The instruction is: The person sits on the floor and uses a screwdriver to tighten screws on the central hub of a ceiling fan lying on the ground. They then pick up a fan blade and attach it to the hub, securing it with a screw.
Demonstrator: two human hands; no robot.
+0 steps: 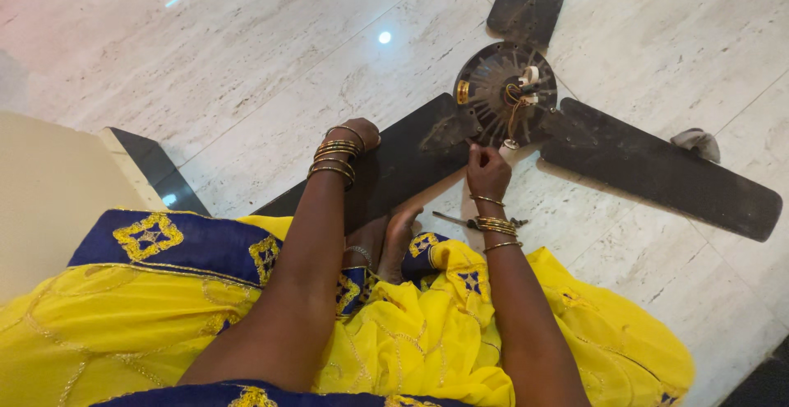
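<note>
Fan work on a pale marble floor, seen from above our own lap. A dark ceiling fan lies flat, its round motor hub open and facing up, with copper windings and loose wires showing; we place everything from that hub. Three dusty blades spread from it: one away from us, one to the right, and one blade running toward our knees. Our left hand lies palm down on that near blade, fingers curled over its far edge, pressing it to the floor. Our right hand sits at the hub's near rim, fingers pinched shut around a small white part; what it is we cannot tell. A thin metal tool lies on the floor nearer us than the hub, just beside our right wrist. A grey rag lies beyond the right blade. We judge the step to be fitting or freeing that part at the hub; it calls for a steady blade and a fine grip.
</note>
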